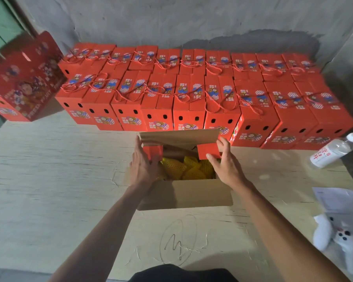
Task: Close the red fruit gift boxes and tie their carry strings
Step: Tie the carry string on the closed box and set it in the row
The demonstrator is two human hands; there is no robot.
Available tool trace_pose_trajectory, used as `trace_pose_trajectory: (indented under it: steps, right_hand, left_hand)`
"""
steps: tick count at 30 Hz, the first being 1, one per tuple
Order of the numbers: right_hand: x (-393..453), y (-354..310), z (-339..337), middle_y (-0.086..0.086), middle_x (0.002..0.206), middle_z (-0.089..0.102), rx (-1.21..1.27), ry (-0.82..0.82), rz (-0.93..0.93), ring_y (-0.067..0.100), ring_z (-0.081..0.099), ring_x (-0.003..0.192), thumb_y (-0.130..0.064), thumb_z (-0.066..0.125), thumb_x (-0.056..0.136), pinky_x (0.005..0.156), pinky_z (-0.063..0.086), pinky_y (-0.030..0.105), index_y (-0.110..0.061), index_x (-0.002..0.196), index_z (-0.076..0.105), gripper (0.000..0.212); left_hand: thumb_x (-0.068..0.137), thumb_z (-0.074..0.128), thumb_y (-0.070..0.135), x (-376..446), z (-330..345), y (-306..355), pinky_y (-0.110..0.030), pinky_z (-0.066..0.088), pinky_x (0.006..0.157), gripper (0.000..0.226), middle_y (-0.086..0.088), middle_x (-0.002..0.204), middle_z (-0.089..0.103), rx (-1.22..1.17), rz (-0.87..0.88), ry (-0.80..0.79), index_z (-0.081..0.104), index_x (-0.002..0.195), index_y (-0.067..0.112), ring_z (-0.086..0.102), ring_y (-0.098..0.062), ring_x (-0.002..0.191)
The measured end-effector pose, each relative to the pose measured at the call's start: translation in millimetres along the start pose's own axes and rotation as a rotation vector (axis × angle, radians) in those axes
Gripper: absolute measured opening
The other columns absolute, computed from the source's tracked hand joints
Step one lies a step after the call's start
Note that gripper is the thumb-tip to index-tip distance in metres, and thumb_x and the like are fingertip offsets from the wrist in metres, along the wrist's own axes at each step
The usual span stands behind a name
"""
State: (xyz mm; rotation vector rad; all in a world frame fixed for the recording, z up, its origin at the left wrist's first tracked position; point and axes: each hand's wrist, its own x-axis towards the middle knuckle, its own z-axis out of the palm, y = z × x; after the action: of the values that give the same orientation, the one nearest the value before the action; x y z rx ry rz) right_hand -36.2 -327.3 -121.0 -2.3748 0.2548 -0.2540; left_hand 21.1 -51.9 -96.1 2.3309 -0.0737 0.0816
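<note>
Box: open box (184,192) sits mid-bench (49,159), fruit (183,169) showing.
Left hand (143,165): fingers straight, pressing left flap (154,152).
Right hand (224,163): pinching right flap (208,150).
Tip: we fold both side flaps flat before the long ones.

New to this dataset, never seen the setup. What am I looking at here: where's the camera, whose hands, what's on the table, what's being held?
There is no robot: a person works with bare hands, and the single picture comes from a wide-angle camera worn on their head, looking forward and down.

The left hand and the right hand are at an open box on a pale wooden table. Each hand is on one of the red side flaps: the left flap and the right flap, which the right hand's fingers curl round. Inside lies fruit in yellow foam netting.

Behind stand rows of closed red boxes with carry strings already tied. At the right lie a water bottle, some papers and a white plush toy.
</note>
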Motion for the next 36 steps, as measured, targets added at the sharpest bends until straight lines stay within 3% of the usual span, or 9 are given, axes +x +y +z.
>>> trace_pose_trajectory:
  steps: [5,8,10,13,18,21,24,30,36]
  right_hand:
    - [4,-2,-1,0.015,0.161,0.039,0.029,0.026,-0.047,0.027,0.049,0.14,-0.031,0.073,0.094,0.091,0.047,0.025,-0.022,0.164,0.0,0.101]
    - [4,-1,0,0.012,0.157,0.045,0.038,0.04,-0.067,0.025,0.055,0.134,-0.028,0.077,0.091,0.09,0.051,0.029,-0.022,0.159,0.021,0.089]
    - [3,2,0,0.007,0.142,0.06,0.005,0.073,-0.078,0.028,0.067,0.115,-0.031,0.081,0.087,0.081,0.056,0.033,-0.018,0.137,0.043,0.065]
    - [1,3,0,0.0,0.134,0.064,-0.038,0.077,-0.07,0.026,0.069,0.11,-0.044,0.086,0.078,0.077,0.053,0.033,-0.016,0.125,0.048,0.066]
    - [0,-2,-9,-0.004,0.147,0.053,-0.216,-0.099,-0.016,0.023,0.066,0.113,-0.078,0.076,0.066,0.081,0.054,0.038,-0.019,0.155,0.022,0.119]
    - [-3,-4,-11,-0.001,0.151,0.049,-0.264,-0.13,-0.029,0.027,0.067,0.112,-0.082,0.068,0.069,0.083,0.055,0.04,-0.019,0.157,0.014,0.122]
    - [-4,-5,-11,0.001,0.15,0.05,-0.289,-0.115,-0.045,0.028,0.069,0.109,-0.078,0.067,0.076,0.08,0.057,0.04,-0.016,0.158,0.014,0.115]
    - [-5,-6,-9,-0.002,0.15,0.052,-0.343,-0.07,-0.038,0.026,0.07,0.104,-0.068,0.065,0.086,0.075,0.06,0.039,-0.015,0.157,0.019,0.1]
    - [-3,-12,-9,-0.006,0.145,0.057,-0.501,-0.011,-0.029,0.023,0.071,0.097,-0.072,0.061,0.087,0.068,0.055,0.032,-0.014,0.155,0.026,0.096]
  left_hand:
    - [0.096,0.068,0.031,1,-2,-2,-0.05,0.048,0.103,0.088,-0.007,0.157,0.042,-0.132,-0.007,0.01,0.009,0.161,0.025,0.043,-0.027,0.14]
    - [0.091,0.073,0.031,0,-1,-6,-0.036,0.051,0.081,0.064,0.001,0.133,0.056,-0.231,-0.028,0.076,0.034,0.141,0.024,0.058,-0.023,0.121]
    - [0.09,0.071,0.029,1,0,-11,-0.032,0.048,0.074,0.05,0.004,0.126,0.057,-0.203,-0.053,0.073,0.042,0.13,0.022,0.06,-0.023,0.113]
    - [0.089,0.069,0.032,1,-1,-15,-0.042,0.054,0.084,0.048,0.008,0.132,0.055,-0.036,-0.031,0.0,0.046,0.131,0.028,0.058,-0.018,0.116]
    - [0.073,0.079,0.065,3,1,-7,-0.049,0.043,0.109,0.071,0.005,0.158,0.032,0.228,0.077,-0.196,0.041,0.118,0.026,0.029,-0.017,0.146]
    - [0.071,0.072,0.079,6,-2,-4,-0.053,0.027,0.122,0.077,0.005,0.169,0.013,0.302,0.053,-0.283,0.038,0.118,0.028,0.004,-0.016,0.157]
    - [0.072,0.056,0.088,7,-4,-3,-0.057,0.025,0.122,0.075,0.006,0.171,0.006,0.333,0.059,-0.343,0.038,0.116,0.029,0.002,-0.019,0.157]
    - [0.083,0.061,0.075,19,-5,-13,-0.056,0.05,0.1,0.058,0.008,0.155,0.029,0.375,0.134,-0.352,0.034,0.109,0.031,0.042,-0.03,0.133]
    - [0.08,0.068,0.073,20,-5,-15,-0.047,0.059,0.072,0.059,0.01,0.123,0.045,0.371,0.174,-0.221,0.034,0.104,0.03,0.048,-0.022,0.108]
